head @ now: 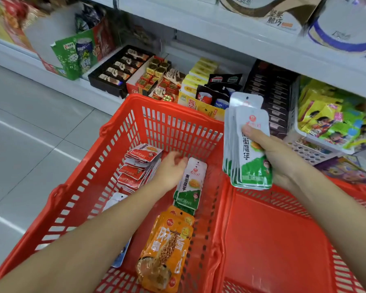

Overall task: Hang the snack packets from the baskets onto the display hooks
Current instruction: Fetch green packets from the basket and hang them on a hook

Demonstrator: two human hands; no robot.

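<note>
Gathering looks to be the step in hand, with no hanging visible: the right hand (270, 155) grips a fanned stack of green-and-white packets (249, 170) above the basket rim, thumb across the front. The left hand (170, 171) reaches into the red basket (167, 106), fingers loosely curled just beside a lone green-and-white packet (191, 182) and gripping nothing. Red-and-white packets (138, 166) and orange packets (167, 246) lie in it unpicked; no display hooks show.

red slotted basket (72, 199), white-and-green packets (251, 170), orange packets (167, 250), red-and-white packets (140, 166), perhaps a pale blue packet (119, 259).
</note>
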